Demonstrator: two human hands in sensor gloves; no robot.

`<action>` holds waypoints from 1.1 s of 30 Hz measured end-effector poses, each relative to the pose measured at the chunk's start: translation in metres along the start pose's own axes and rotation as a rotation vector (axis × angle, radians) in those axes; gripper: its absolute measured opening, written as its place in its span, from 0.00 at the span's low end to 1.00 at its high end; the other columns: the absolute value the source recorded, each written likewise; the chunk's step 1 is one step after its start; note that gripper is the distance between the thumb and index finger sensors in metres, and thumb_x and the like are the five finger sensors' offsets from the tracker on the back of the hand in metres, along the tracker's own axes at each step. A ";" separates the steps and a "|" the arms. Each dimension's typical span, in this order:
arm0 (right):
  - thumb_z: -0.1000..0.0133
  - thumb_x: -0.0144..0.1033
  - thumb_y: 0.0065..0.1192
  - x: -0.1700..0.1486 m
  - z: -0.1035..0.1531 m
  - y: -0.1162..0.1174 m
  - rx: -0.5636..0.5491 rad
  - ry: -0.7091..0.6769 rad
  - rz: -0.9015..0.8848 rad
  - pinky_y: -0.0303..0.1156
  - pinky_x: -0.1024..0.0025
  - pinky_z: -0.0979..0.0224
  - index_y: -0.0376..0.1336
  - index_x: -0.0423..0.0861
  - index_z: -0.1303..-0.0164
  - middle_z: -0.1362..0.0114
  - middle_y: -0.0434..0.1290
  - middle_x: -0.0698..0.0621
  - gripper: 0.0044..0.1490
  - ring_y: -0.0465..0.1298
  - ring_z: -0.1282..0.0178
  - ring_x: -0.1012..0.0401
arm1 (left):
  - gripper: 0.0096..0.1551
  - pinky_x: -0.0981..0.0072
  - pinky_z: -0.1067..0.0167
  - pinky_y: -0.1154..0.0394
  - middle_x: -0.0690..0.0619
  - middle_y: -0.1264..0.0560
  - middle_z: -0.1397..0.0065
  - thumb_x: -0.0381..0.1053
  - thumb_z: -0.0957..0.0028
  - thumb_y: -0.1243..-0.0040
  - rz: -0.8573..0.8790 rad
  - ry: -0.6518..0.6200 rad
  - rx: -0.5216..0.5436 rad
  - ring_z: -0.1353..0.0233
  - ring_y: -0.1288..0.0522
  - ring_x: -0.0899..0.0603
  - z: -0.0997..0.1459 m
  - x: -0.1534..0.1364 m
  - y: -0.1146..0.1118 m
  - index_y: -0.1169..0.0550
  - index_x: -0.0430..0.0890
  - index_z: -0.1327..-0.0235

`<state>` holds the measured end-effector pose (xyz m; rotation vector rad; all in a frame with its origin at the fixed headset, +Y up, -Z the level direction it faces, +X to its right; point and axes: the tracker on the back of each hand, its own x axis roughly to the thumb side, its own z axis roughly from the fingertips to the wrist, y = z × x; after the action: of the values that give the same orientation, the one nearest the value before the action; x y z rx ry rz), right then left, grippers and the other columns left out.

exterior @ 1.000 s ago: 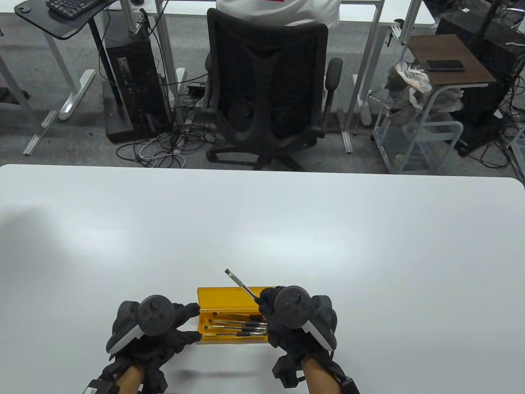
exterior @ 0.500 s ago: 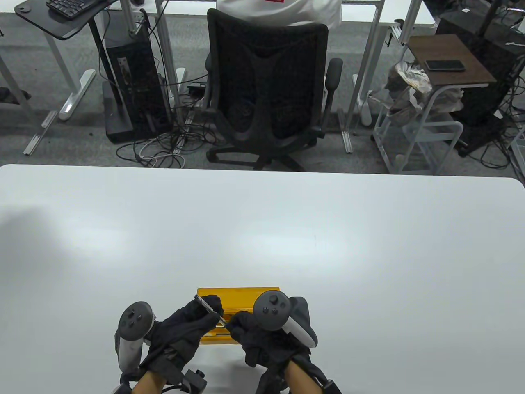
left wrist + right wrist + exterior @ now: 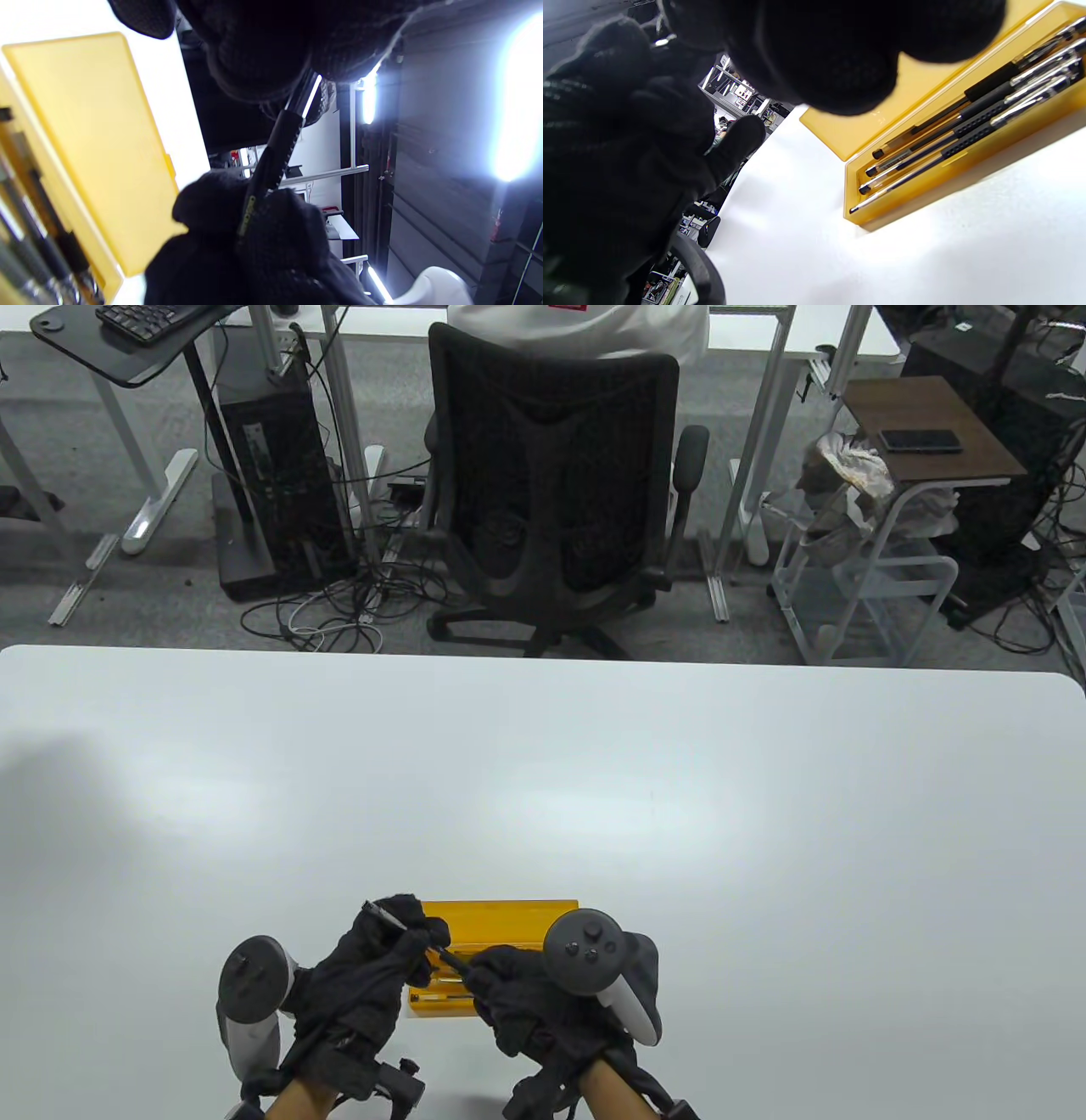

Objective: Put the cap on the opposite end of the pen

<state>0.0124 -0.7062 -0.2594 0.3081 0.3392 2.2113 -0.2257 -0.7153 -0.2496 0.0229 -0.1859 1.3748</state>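
Observation:
A thin black pen [image 3: 450, 961] is held slantwise between both hands, just above an open yellow pen box [image 3: 509, 914]. My left hand [image 3: 414, 933] grips the pen's far-left end; that end pokes out past its fingers. My right hand [image 3: 480, 972] grips the near-right end. In the left wrist view the pen [image 3: 278, 142] runs from my left fingers [image 3: 263, 63], where a silver part shows, down into the right glove [image 3: 258, 241]. Whether the cap is on, I cannot tell. The right wrist view shows my right fingers [image 3: 840, 51] above the box [image 3: 925, 199].
Several more black-and-silver pens [image 3: 950, 127] lie side by side in the box, whose lid [image 3: 85, 140] lies open on the far side. The white table [image 3: 543, 780] stretches beyond. A black office chair [image 3: 551, 492] stands past the far edge.
A second ago my right hand alone held the pen pointing up and away, with the left hand at the box's left end. The left hand has come over and gripped the pen's far end.

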 end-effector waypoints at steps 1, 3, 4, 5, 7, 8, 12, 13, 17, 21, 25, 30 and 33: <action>0.51 0.45 0.56 0.001 0.000 0.001 -0.001 -0.002 0.016 0.80 0.65 0.62 0.75 0.42 0.48 0.60 0.85 0.50 0.30 0.83 0.71 0.62 | 0.30 0.32 0.26 0.42 0.48 0.18 0.36 0.49 0.42 0.38 -0.027 -0.007 0.011 0.54 0.19 0.51 0.000 0.001 0.000 0.34 0.45 0.29; 0.51 0.45 0.56 0.005 0.000 -0.002 -0.028 -0.014 0.084 0.80 0.64 0.62 0.75 0.42 0.49 0.61 0.85 0.51 0.30 0.82 0.71 0.63 | 0.31 0.33 0.27 0.40 0.49 0.18 0.37 0.50 0.43 0.39 -0.080 -0.018 0.025 0.55 0.19 0.52 -0.001 0.000 0.000 0.34 0.43 0.29; 0.51 0.46 0.56 0.007 -0.001 -0.004 -0.037 -0.024 0.113 0.80 0.65 0.62 0.75 0.43 0.49 0.61 0.84 0.51 0.30 0.82 0.71 0.63 | 0.31 0.33 0.27 0.40 0.48 0.18 0.37 0.50 0.42 0.39 -0.058 -0.013 0.034 0.55 0.19 0.51 -0.002 0.000 0.000 0.34 0.43 0.29; 0.51 0.46 0.56 0.008 -0.001 -0.006 -0.049 -0.032 0.111 0.80 0.65 0.62 0.75 0.43 0.49 0.61 0.84 0.51 0.30 0.82 0.71 0.63 | 0.31 0.33 0.27 0.41 0.47 0.18 0.38 0.49 0.43 0.39 -0.044 -0.011 0.048 0.55 0.19 0.51 -0.002 0.002 0.000 0.34 0.42 0.29; 0.51 0.45 0.57 0.011 0.000 -0.007 -0.059 -0.053 0.101 0.80 0.65 0.62 0.75 0.42 0.49 0.62 0.84 0.51 0.29 0.82 0.71 0.63 | 0.31 0.33 0.27 0.40 0.47 0.18 0.39 0.50 0.42 0.39 -0.069 -0.025 0.059 0.56 0.19 0.51 -0.002 0.004 0.001 0.34 0.41 0.29; 0.51 0.45 0.57 0.013 0.001 -0.008 -0.062 -0.057 0.111 0.80 0.65 0.62 0.75 0.42 0.49 0.62 0.84 0.51 0.29 0.82 0.71 0.63 | 0.31 0.34 0.28 0.39 0.48 0.17 0.39 0.50 0.42 0.39 -0.083 -0.023 0.064 0.56 0.19 0.52 -0.002 0.005 0.002 0.34 0.40 0.30; 0.53 0.47 0.60 -0.008 0.010 -0.045 -0.249 0.029 0.325 0.80 0.66 0.61 0.76 0.44 0.49 0.62 0.84 0.52 0.29 0.82 0.70 0.64 | 0.31 0.34 0.29 0.39 0.45 0.17 0.39 0.48 0.42 0.37 -0.080 0.033 0.358 0.57 0.19 0.50 0.000 -0.010 0.067 0.33 0.38 0.30; 0.53 0.47 0.63 -0.018 0.009 -0.056 -0.296 0.071 0.264 0.80 0.65 0.61 0.76 0.43 0.50 0.62 0.85 0.51 0.29 0.82 0.71 0.63 | 0.31 0.34 0.29 0.39 0.45 0.17 0.40 0.49 0.41 0.36 -0.106 0.008 0.362 0.58 0.19 0.50 0.004 -0.012 0.074 0.32 0.38 0.30; 0.55 0.48 0.69 -0.039 0.005 -0.056 -0.300 0.141 0.190 0.80 0.64 0.62 0.76 0.42 0.50 0.64 0.85 0.51 0.30 0.82 0.72 0.62 | 0.32 0.32 0.29 0.40 0.45 0.15 0.42 0.51 0.42 0.32 -0.223 -0.055 0.294 0.57 0.18 0.49 0.003 -0.004 0.064 0.29 0.38 0.31; 0.53 0.44 0.64 -0.032 0.009 -0.050 -0.301 0.109 0.347 0.80 0.63 0.57 0.75 0.45 0.45 0.58 0.83 0.51 0.29 0.83 0.66 0.60 | 0.32 0.28 0.29 0.42 0.45 0.15 0.43 0.51 0.43 0.29 -0.331 -0.121 0.194 0.55 0.19 0.46 0.001 0.003 0.049 0.27 0.38 0.32; 0.51 0.41 0.62 -0.028 0.009 -0.047 -0.294 0.077 0.330 0.79 0.61 0.54 0.73 0.47 0.42 0.53 0.82 0.50 0.28 0.83 0.61 0.59 | 0.31 0.27 0.30 0.43 0.44 0.14 0.44 0.50 0.45 0.28 -0.412 -0.161 0.170 0.54 0.19 0.45 0.003 0.007 0.045 0.25 0.38 0.34; 0.51 0.38 0.60 -0.028 0.009 -0.044 -0.279 0.068 0.340 0.79 0.59 0.50 0.73 0.49 0.40 0.49 0.81 0.50 0.28 0.83 0.57 0.57 | 0.30 0.25 0.30 0.44 0.43 0.14 0.44 0.50 0.46 0.27 -0.536 -0.209 0.130 0.54 0.19 0.43 0.005 0.011 0.042 0.23 0.38 0.35; 0.51 0.37 0.60 -0.025 0.009 -0.042 -0.276 0.036 0.315 0.79 0.59 0.49 0.72 0.50 0.40 0.48 0.81 0.49 0.28 0.83 0.55 0.57 | 0.29 0.24 0.30 0.45 0.43 0.14 0.44 0.49 0.47 0.27 -0.750 -0.284 0.048 0.52 0.20 0.41 0.005 0.017 0.031 0.21 0.39 0.36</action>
<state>0.0607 -0.6998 -0.2680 0.1790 -0.0003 2.5380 -0.2532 -0.6935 -0.2453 0.3004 -0.3415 0.6218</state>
